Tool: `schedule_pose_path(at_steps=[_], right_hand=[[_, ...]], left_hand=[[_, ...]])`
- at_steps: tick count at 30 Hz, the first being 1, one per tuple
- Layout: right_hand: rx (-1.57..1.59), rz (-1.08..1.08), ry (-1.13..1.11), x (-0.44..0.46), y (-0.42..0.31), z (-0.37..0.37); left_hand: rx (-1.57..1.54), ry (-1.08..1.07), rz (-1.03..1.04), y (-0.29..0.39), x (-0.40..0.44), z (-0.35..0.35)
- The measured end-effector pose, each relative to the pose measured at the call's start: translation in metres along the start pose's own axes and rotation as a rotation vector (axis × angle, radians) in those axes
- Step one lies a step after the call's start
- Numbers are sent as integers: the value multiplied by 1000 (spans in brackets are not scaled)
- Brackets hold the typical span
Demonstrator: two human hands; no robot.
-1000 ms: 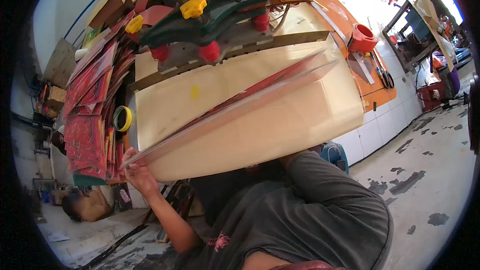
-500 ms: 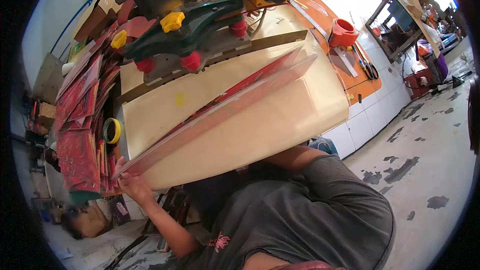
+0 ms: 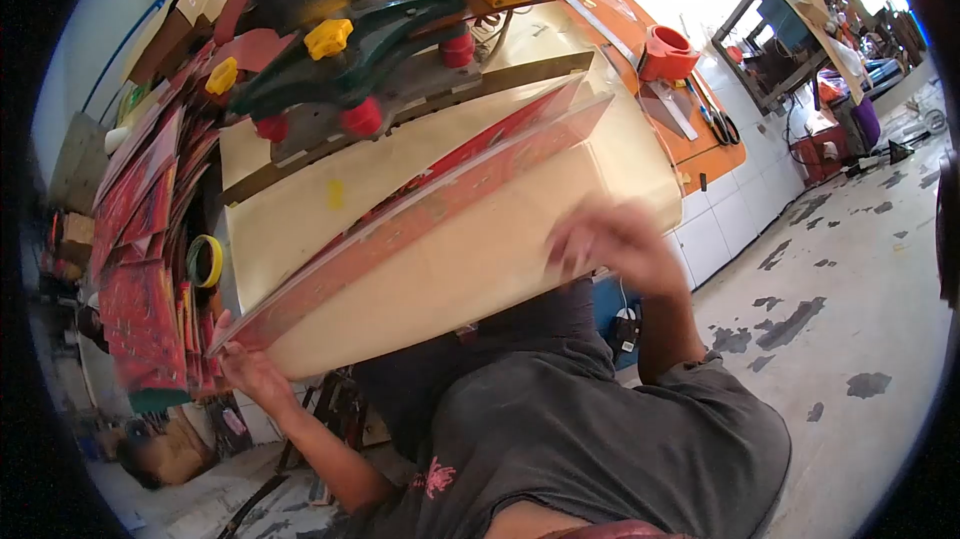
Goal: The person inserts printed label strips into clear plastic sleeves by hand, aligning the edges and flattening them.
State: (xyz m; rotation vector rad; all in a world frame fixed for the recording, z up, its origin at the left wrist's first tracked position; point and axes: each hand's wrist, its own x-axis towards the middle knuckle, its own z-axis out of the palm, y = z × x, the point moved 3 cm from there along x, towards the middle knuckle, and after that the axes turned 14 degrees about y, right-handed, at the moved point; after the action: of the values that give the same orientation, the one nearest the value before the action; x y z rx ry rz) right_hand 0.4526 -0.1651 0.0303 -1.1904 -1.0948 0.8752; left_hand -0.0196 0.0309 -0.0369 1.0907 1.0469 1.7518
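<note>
My left hand [image 3: 252,371] pinches the near left corner of a long clear plastic sheet [image 3: 400,229], which stands tilted on edge across a cream-coloured board [image 3: 470,269]. Red printed material [image 3: 480,151] shows behind and through the plastic. My right hand [image 3: 610,239] is over the right front part of the board, smeared by motion, and its fingers cannot be made out clearly. Behind the board stands a machine with a dark green clamp bar [image 3: 375,64], yellow knobs [image 3: 328,39] and red collars.
Piled red printed packets [image 3: 140,309] lie at the left, beside a yellow tape roll [image 3: 205,261]. An orange table part [image 3: 715,161] at the right bears a red tape dispenser [image 3: 668,54], a ruler and scissors [image 3: 722,127]. A person [image 3: 170,449] is at the lower left.
My right hand has come into view over the board's right front part. My left hand still holds the plastic sheet's corner. The whole scene has shifted left in view.
</note>
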Motion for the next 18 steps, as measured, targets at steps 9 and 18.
schedule_pose_path(at_steps=[9, 18], right_hand=[[-277, -136, 684, 55, 30, -64], [33, -84, 636, 49, 39, -67]], left_hand=[[48, 63, -16, -3, 5, -4], [34, 82, -56, -3, 6, 0]])
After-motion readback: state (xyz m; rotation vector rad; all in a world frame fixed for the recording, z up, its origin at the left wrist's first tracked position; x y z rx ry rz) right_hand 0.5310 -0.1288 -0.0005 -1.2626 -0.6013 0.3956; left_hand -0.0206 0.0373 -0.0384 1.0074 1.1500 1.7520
